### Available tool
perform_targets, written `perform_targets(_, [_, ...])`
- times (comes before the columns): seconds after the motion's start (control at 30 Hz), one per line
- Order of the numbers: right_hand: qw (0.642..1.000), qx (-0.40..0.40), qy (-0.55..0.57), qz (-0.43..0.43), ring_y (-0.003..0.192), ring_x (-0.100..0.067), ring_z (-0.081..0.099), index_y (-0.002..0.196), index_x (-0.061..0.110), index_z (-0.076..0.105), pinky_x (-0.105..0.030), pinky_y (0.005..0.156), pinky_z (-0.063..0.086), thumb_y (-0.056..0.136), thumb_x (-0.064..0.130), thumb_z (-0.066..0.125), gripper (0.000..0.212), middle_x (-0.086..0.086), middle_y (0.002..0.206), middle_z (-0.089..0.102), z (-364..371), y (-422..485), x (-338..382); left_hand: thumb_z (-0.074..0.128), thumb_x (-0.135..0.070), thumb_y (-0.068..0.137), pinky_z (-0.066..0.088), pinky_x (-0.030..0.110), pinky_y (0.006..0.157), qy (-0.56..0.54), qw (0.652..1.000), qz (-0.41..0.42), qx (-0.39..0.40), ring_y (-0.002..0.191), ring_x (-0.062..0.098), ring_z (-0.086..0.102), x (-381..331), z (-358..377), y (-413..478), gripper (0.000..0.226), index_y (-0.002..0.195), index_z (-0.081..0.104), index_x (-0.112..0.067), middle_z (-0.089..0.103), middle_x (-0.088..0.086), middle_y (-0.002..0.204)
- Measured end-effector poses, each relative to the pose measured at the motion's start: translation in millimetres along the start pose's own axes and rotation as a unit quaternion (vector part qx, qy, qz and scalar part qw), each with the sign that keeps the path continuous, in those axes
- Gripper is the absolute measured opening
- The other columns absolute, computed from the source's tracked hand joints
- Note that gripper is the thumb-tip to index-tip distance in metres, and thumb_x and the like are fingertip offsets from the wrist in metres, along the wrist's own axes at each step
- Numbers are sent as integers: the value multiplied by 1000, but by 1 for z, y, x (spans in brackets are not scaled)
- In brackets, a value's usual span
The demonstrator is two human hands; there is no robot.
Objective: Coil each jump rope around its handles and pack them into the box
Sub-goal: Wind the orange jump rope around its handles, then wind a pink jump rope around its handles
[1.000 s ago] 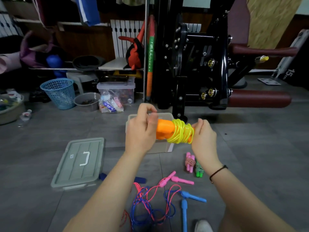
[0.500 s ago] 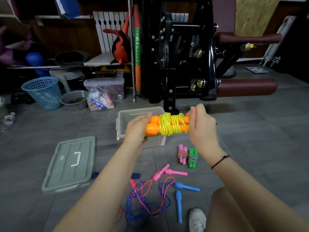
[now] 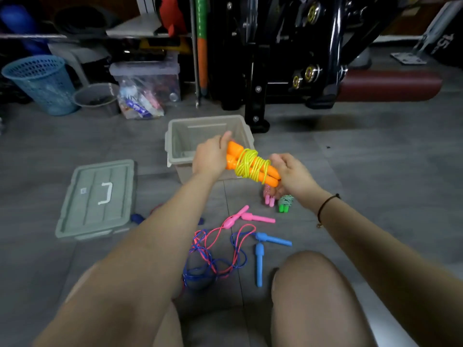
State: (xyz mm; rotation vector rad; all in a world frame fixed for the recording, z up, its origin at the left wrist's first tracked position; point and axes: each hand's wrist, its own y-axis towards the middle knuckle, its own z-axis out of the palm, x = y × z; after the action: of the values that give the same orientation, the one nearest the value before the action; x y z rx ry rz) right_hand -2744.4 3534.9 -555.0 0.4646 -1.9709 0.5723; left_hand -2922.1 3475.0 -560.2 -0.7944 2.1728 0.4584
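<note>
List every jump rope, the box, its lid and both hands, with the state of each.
Orange-handled rope: coiled around its handles, held above the box.
Box: open; contents unclear.
Lid: off, flat on the floor.
Pink rope: uncoiled, tangled with the blue.
Blue rope: uncoiled.
Small pink bundle: coiled, on the floor.
Small green bundle: coiled, on the floor.
Left hand: gripping one handle end.
Right hand: gripping the other end.

Dim indoor light, soft and even, with a faint shadow on the floor (image 3: 375, 151) under the black machine (image 3: 288, 58), dark murky shelves (image 3: 75, 33) along the top edge, slight overall blur, wide-angle bending at the edges, forearms oversized, no glare.
</note>
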Motion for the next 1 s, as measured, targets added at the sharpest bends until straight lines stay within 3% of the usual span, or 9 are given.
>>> perform_targets(0.13, [986, 166, 8, 16, 56, -20, 60, 106, 7, 53, -28, 53, 54, 96, 28, 50, 22, -10, 71, 57, 13, 24, -30, 37, -45, 99, 41, 35, 86, 25, 999, 7, 28, 106, 33, 58, 35, 17, 18, 43, 108, 67, -16, 68, 14, 107])
perform_targets(0.23, [978, 205, 14, 43, 58, -20, 52, 100, -2, 60, -22, 49, 45, 95, 13, 53, 18, -10, 70, 57, 20, 48, -63, 40, -45, 98, 48, 32, 89, -22, 996, -43, 75, 101, 32, 63, 48, 28, 43, 41, 119, 60, -17, 66, 14, 113])
perform_targets(0.33, [969, 211, 77, 99, 49, -10, 53, 84, 6, 62, -19, 46, 39, 95, 11, 51, 16, -1, 61, 61, 31, 71, -109, 47, -34, 97, 55, 43, 86, -91, 985, -114, 90, 92, 32, 65, 64, 43, 67, 34, 129, 53, -25, 62, 11, 112])
perform_targets(0.5, [949, 119, 203, 210, 46, -7, 57, 73, 7, 64, -17, 47, 47, 95, 3, 50, 27, 2, 55, 65, 69, 113, -188, 42, -13, 97, 45, 30, 56, -81, 959, -205, 181, 61, 18, 48, 138, 99, 68, 35, 130, 49, -21, 56, 12, 97])
perform_targets(0.6, [937, 44, 230, 261, 38, -4, 55, 74, 4, 56, -15, 43, 48, 95, -3, 46, 24, 3, 44, 61, 95, 140, -221, 44, -12, 97, 48, 38, 63, -64, 941, -244, 226, 66, 21, 51, 200, 139, 44, 32, 128, 52, -18, 59, 10, 98])
perform_targets(0.7, [918, -11, 262, 298, 33, -5, 53, 70, 4, 50, -18, 40, 49, 94, -10, 45, 27, -6, 50, 57, 115, 170, -246, 50, -16, 95, 51, 28, 64, -41, 930, -278, 236, 74, 27, 62, 244, 166, 14, 30, 123, 57, -25, 65, 8, 110])
perform_targets(0.83, [912, -48, 277, 299, 34, -4, 55, 72, 6, 48, -20, 41, 49, 93, -10, 43, 27, -13, 69, 51, 128, 210, -267, 48, -9, 95, 51, 47, 79, -84, 916, -320, 227, 86, 26, 62, 275, 194, -3, 33, 124, 58, -18, 65, 11, 114])
perform_targets(0.93, [919, -77, 293, 252, 45, -5, 59, 76, 10, 50, -19, 47, 52, 92, -13, 41, 30, -7, 65, 58, 128, 237, -285, 48, -4, 94, 52, 33, 65, -115, 917, -327, 195, 78, 26, 62, 278, 207, -5, 31, 121, 60, -14, 64, 8, 105])
perform_targets(1.0, [919, -94, 293, 247, 64, -15, 59, 85, 15, 50, -23, 58, 55, 91, -12, 43, 28, -8, 79, 56, 124, 247, -297, 51, -7, 94, 50, 26, 70, -104, 929, -298, 194, 87, 25, 64, 277, 215, -5, 30, 121, 61, -16, 65, 5, 110])
